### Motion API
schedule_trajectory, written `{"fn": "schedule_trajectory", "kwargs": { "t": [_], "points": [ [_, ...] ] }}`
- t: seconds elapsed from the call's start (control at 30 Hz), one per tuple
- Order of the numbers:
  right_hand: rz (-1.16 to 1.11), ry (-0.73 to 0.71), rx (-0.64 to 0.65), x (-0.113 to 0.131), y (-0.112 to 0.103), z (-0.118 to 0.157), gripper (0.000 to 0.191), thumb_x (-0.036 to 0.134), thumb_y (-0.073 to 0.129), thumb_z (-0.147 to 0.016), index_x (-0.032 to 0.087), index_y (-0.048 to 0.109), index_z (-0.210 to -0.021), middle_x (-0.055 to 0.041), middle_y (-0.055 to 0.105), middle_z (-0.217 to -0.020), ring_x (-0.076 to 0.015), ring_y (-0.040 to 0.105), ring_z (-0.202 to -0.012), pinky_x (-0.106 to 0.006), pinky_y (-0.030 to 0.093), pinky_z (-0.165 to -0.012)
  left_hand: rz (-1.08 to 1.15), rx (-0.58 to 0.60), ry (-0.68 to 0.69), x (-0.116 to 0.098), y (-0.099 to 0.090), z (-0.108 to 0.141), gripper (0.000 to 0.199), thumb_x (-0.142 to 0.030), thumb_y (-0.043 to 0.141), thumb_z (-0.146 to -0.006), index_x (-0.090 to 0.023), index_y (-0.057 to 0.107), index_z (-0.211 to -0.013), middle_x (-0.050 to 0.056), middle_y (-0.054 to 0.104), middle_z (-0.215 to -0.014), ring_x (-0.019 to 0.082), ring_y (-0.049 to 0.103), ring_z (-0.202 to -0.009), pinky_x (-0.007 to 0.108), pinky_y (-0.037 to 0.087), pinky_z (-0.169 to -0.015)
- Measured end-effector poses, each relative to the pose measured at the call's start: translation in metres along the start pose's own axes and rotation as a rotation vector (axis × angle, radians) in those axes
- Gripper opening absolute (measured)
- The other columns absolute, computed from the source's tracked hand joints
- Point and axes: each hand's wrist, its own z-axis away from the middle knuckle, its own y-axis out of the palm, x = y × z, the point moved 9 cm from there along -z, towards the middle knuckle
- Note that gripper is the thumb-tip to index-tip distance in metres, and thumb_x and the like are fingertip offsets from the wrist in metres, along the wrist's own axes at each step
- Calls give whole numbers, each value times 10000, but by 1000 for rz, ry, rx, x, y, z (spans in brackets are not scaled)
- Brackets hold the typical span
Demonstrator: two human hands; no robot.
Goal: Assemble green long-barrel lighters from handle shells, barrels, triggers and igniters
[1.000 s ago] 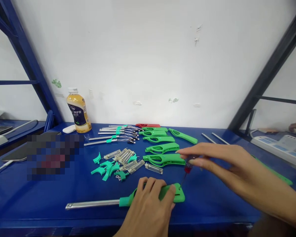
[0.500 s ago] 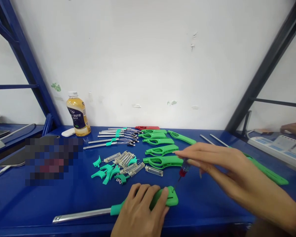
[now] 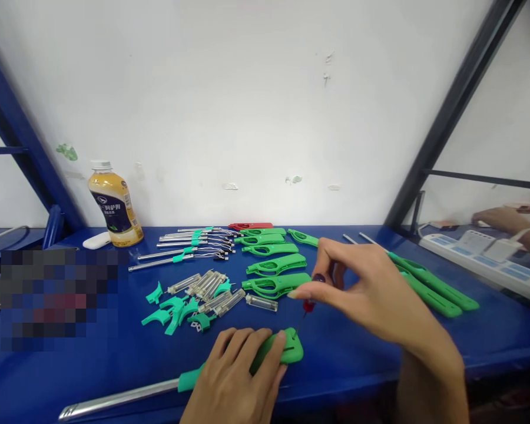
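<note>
My left hand point(image 3: 241, 374) presses a green stick lighter point(image 3: 294, 352) against the blue bench, fingers wrapped over its body. The lighter's metal tube points to the lower left, and a slotted handle end sticks out past my thumb side. Above that end, my right hand point(image 3: 366, 288) pinches a small screwdriver point(image 3: 308, 305) with a red collar between thumb and fingers. Its thin shaft slants down to the hole in the handle end; whether the tip is seated, I cannot tell. Just beyond lie clear fuel tanks point(image 3: 209, 285) and teal triggers point(image 3: 175, 306).
Farther back lie green shell halves point(image 3: 276, 265), a red shell point(image 3: 251, 226) and metal tubes with wires point(image 3: 181, 258). A drink bottle point(image 3: 115, 206) stands back left. On the right are lighters point(image 3: 437, 294), a power strip point(image 3: 477, 256) and another person's hand point(image 3: 499, 218).
The view has turned rightward, so everything sits farther left. My right hand has gone from outstretched fingers at the screwdriver handle to a curled pinch. My left hand keeps its hold.
</note>
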Motion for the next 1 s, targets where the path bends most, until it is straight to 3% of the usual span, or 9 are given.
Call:
{"fn": "schedule_trajectory", "kwargs": {
  "t": [0.2,0.33,0.5,0.57,0.67,0.73,0.8,0.9,1.0],
  "points": [
    [179,-102,-151,8,4,-4,631,606,700,-1022,233,322,-682,102,359,-549,-92,264,-532,-263,252,-545,62,2,-53,6,-2,-3,325,-241,580,-1061,-254,673,-1372,101,761,-1280,282,758,-1111,415,652,-906],
    [166,-130,-145,11,8,-4,640,559,671,-1055,225,271,-683,97,311,-580,-93,229,-554,-281,216,-560,342,28,-215,17,1,-22,337,-289,641,-1042,-282,674,-1378,88,737,-1329,300,727,-1221,457,637,-1004],
    [143,-117,-141,12,9,-2,661,561,677,-1052,216,259,-674,93,281,-590,-94,219,-561,-301,194,-560,577,100,-326,24,16,-48,83,-234,684,-1032,-280,750,-1048,-7,781,-1028,193,775,-906,293,613,-793],
    [146,-110,-145,12,7,-1,686,612,688,-1030,212,266,-665,90,296,-589,-95,227,-561,-307,192,-559,610,110,-336,26,21,-51,146,-201,661,-1045,-271,750,-953,-31,769,-924,169,757,-828,262,567,-744],
    [106,-64,-132,10,-1,2,625,688,710,-981,219,411,-696,85,428,-611,-96,341,-563,-290,247,-555,642,115,-328,25,25,-49,202,-205,593,-1079,-272,769,-1005,-16,759,-933,175,743,-843,268,532,-756],
    [21,-47,-88,8,-6,4,408,616,708,-1018,235,626,-897,77,595,-710,-99,490,-600,-262,346,-583,660,120,-319,24,26,-47,234,-236,551,-1102,-265,767,-1017,-4,743,-939,174,727,-849,266,517,-755],
    [-43,-69,-39,9,-9,7,193,456,670,-1084,274,723,-1122,58,716,-868,-101,614,-700,-237,434,-655,673,124,-316,23,27,-47,264,-257,523,-1115,-254,756,-991,0,722,-916,171,702,-829,262,499,-741],
    [-74,-113,-19,10,-14,10,168,319,647,-1099,286,793,-1023,29,733,-962,-105,655,-793,-221,472,-685,690,131,-315,23,28,-47,283,-265,500,-1121,-251,741,-973,1,709,-913,170,683,-832,263,486,-748],
    [-115,-85,-23,6,-13,8,175,328,747,-1039,258,780,-882,33,677,-901,-89,600,-700,-216,458,-623,706,143,-315,23,29,-47,298,-261,476,-1123,-258,732,-970,-3,706,-917,168,681,-841,264,478,-752]
  ]
}}
